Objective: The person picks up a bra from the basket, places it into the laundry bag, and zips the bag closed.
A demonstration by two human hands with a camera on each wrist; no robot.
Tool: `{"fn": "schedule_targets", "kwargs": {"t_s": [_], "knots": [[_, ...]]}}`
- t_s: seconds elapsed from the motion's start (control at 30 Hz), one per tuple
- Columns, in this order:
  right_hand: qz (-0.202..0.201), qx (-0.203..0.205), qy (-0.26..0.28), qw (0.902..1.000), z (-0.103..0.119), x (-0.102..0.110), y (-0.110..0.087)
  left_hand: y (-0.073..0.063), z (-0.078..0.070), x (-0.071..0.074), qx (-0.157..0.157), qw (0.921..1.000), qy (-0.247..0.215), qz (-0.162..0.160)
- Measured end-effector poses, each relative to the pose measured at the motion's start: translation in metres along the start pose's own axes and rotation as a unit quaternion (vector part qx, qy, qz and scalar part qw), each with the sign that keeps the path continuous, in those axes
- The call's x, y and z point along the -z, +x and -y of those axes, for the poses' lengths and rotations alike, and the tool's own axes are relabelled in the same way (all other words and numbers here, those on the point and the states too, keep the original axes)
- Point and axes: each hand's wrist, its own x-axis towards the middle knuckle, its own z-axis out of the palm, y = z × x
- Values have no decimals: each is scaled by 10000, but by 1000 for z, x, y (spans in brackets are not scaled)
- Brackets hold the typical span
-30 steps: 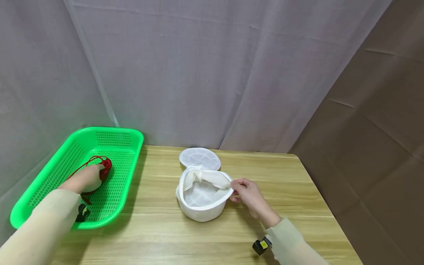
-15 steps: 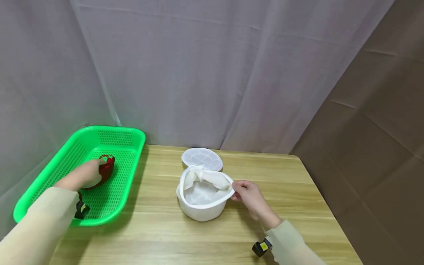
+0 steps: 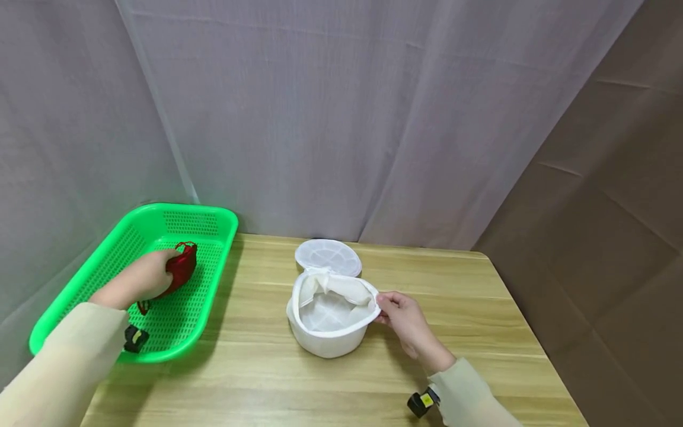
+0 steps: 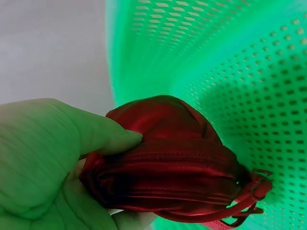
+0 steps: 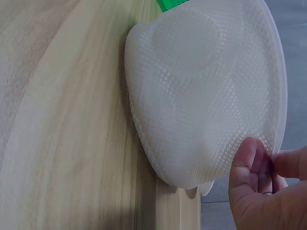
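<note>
In the head view my left hand [image 3: 149, 276] holds a red bra [image 3: 183, 267] inside the green basket, above its floor. The left wrist view shows the thumb over the shiny, folded cup [image 4: 168, 117]; a thin strap with a knot or bow hangs at one end. A white mesh laundry bag [image 3: 328, 344] stands on the table with its round zip lid [image 3: 328, 256] folded back. My right hand [image 3: 402, 317] pinches the bag's rim on the right side. In the right wrist view, thumb and fingers grip the zipped edge of the mesh [image 5: 192, 96].
The green perforated basket [image 3: 226, 261] stands at the table's left. A pale wooden table [image 3: 256, 379] lies under everything. Grey cloth [image 3: 299, 118] hangs behind, and a brown cloth wall [image 3: 613, 237] slopes along the right.
My left hand has lifted the red bra from the basket floor and moved it slightly right, gathering its loose straps. My right hand keeps its pinch on the bag's rim.
</note>
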Motion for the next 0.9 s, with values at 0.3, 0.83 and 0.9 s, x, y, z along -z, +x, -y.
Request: {"fn": "schedule_targets", "kwargs": {"t_s": [0.3,0.83,0.9], "knots": [[94,110,-43,9999,0,-2,1,5,-33,5,-247,9988,-99,-418],[205,141,-154,9996,4,-3,0,1,-99,4,-1178,9859,50,-1183],[204,159,-167,9995,5,-3,-1,-1,-105,2,-1296,9832,131,-1280]]}}
